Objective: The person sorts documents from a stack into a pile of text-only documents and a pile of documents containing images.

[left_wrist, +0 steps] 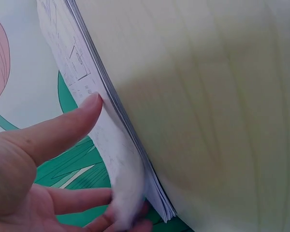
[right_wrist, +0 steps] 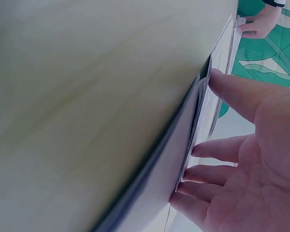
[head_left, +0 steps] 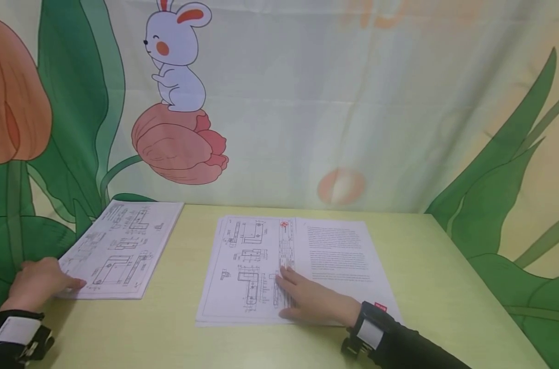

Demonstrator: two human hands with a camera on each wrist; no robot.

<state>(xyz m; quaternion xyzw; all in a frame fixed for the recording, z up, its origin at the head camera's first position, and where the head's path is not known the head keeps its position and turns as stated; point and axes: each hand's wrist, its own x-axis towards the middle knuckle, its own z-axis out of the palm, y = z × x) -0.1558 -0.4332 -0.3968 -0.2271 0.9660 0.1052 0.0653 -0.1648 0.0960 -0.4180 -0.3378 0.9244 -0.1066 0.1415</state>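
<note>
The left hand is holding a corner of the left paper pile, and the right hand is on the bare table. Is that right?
Not quite: the right hand is touching the middle papers, as the head view shows. The left hand is holding a corner of the left paper pile.

Behind a yellow table (head_left: 445, 287), a cloth (head_left: 270, 102) with cartoon rabbit (head_left: 180, 84), tulips (head_left: 178, 146) and leaves (head_left: 491, 205)

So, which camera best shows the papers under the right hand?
The head view: the papers show their printed tops, partly covered by the right hand. The right wrist view shows mainly edges, close up; the left wrist view, none.
</note>
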